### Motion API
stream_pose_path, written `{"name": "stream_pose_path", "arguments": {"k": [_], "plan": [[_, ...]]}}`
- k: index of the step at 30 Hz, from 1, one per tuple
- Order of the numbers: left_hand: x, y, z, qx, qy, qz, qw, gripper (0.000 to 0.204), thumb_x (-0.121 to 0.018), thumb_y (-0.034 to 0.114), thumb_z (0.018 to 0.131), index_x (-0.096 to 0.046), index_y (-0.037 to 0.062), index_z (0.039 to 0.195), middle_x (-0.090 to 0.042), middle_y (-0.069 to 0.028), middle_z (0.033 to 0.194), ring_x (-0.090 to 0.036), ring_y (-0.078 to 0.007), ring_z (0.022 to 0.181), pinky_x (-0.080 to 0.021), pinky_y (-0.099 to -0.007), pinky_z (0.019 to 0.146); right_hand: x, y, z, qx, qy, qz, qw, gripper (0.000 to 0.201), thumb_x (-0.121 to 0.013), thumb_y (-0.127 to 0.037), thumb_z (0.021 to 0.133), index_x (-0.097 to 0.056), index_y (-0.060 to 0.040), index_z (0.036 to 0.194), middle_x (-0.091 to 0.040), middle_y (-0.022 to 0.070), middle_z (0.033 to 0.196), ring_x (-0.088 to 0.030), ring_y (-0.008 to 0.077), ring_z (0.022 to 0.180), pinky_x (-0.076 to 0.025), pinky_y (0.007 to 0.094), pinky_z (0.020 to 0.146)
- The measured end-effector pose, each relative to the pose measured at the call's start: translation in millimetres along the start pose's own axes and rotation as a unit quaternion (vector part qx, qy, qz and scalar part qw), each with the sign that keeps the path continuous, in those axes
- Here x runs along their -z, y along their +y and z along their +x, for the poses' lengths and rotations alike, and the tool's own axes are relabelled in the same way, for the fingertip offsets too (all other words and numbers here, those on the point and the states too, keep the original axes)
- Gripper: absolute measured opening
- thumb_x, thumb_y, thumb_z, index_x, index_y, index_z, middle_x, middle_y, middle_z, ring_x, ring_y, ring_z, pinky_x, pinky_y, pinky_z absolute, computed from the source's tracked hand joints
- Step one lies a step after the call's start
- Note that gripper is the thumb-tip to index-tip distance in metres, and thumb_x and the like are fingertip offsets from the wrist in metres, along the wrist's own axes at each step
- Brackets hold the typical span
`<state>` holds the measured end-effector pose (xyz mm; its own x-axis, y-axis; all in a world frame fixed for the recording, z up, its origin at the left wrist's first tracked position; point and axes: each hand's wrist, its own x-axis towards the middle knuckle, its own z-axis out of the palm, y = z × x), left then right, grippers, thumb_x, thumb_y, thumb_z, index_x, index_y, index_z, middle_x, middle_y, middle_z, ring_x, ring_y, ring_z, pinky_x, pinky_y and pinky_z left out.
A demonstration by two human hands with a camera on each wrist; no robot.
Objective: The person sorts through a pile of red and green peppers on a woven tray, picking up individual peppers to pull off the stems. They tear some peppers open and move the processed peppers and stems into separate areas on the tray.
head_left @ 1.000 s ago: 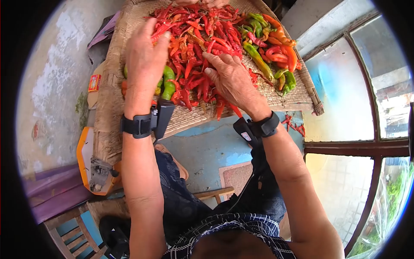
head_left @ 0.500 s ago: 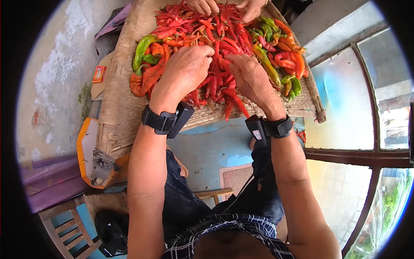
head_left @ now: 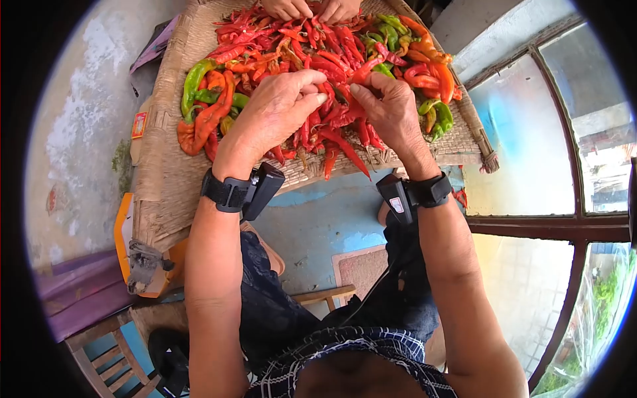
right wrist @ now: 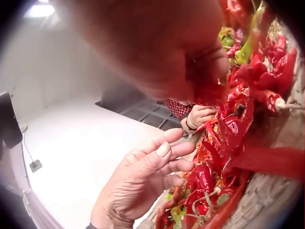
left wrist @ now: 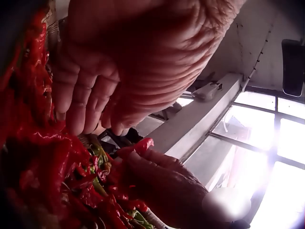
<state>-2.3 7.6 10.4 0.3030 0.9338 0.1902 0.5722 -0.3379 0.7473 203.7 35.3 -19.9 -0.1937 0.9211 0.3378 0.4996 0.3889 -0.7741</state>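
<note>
A pile of red chili peppers (head_left: 342,142) lies spread on a woven mat (head_left: 169,176). My right hand (head_left: 393,113) pinches a red chili pepper (head_left: 366,69) between thumb and fingers, just over the pile. Part of that pepper (left wrist: 138,147) also shows at the fingertips in the left wrist view. Facing it, my left hand (head_left: 272,113) hovers above the peppers, thumb apart from loosely bent fingers. In the right wrist view the left hand (right wrist: 143,179) holds nothing. Larger orange and green peppers (head_left: 212,109) sit left of the pile.
Another person's hands (head_left: 338,9) work at the pile's far side. More green and orange peppers (head_left: 431,60) lie at the mat's right, near the window (head_left: 524,139). A small red box (head_left: 139,125) sits beyond the left edge. A wooden chair (head_left: 113,361) stands at lower left.
My left hand has come from the pile's left side toward its middle. The right hand has picked up a red chili pepper. The other person's hands have drawn closer together.
</note>
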Motion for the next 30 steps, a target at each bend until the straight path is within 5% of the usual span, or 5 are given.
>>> {"name": "stream_pose_path", "arguments": {"k": [8,14,19,25,30], "plan": [[-17,2,2,-0.068,0.012,-0.013,0.998,0.023,-0.063,0.021,0.088,-0.058,-0.0011,0.083,-0.053,-0.0038,0.063,-0.047,-0.0118,0.058,-0.038,-0.0320,0.054,-8,-10,-1,-0.046,-0.016,0.279,0.959,0.017,-0.069,-0.014,0.088,-0.064,0.0014,0.083,-0.062,0.0004,0.068,-0.054,0.0060,0.058,-0.044,0.0227,0.050],[16,-18,7,0.062,0.130,0.032,0.989,0.026,-0.061,0.026,0.091,-0.065,0.0020,0.100,-0.065,-0.0008,0.076,-0.058,-0.0105,0.067,-0.049,-0.0264,0.064,-1,-16,-4,-0.070,-0.059,0.193,0.977,0.019,-0.066,-0.015,0.091,-0.067,-0.0005,0.103,-0.066,0.0038,0.078,-0.061,0.0093,0.071,-0.052,0.0243,0.062],[47,-57,7,0.037,0.385,0.154,0.909,0.045,-0.063,0.031,0.090,-0.058,0.0037,0.125,-0.070,-0.0070,0.090,-0.064,-0.0136,0.082,-0.050,-0.0286,0.073,-2,6,-13,0.108,-0.109,-0.236,0.960,0.028,-0.067,-0.007,0.078,-0.067,-0.0062,0.105,-0.064,0.0105,0.093,-0.062,0.0251,0.088,-0.052,0.0356,0.078],[30,-25,-3,-0.011,0.151,0.027,0.988,0.034,-0.064,0.025,0.087,-0.063,0.0046,0.114,-0.069,-0.0115,0.089,-0.066,-0.0195,0.080,-0.051,-0.0314,0.074,-5,4,-8,0.170,-0.094,-0.357,0.914,0.010,-0.059,-0.007,0.078,-0.066,-0.0069,0.086,-0.060,0.0156,0.093,-0.059,0.0348,0.095,-0.052,0.0434,0.078],[21,-2,-5,-0.024,0.056,-0.013,0.998,0.039,-0.065,0.023,0.087,-0.061,0.0060,0.121,-0.069,-0.0116,0.096,-0.064,-0.0140,0.080,-0.051,-0.0290,0.073,2,-12,-6,0.117,-0.046,-0.144,0.982,0.012,-0.059,-0.008,0.080,-0.065,-0.0029,0.088,-0.064,0.0164,0.087,-0.061,0.0354,0.086,-0.050,0.0439,0.075]]}}
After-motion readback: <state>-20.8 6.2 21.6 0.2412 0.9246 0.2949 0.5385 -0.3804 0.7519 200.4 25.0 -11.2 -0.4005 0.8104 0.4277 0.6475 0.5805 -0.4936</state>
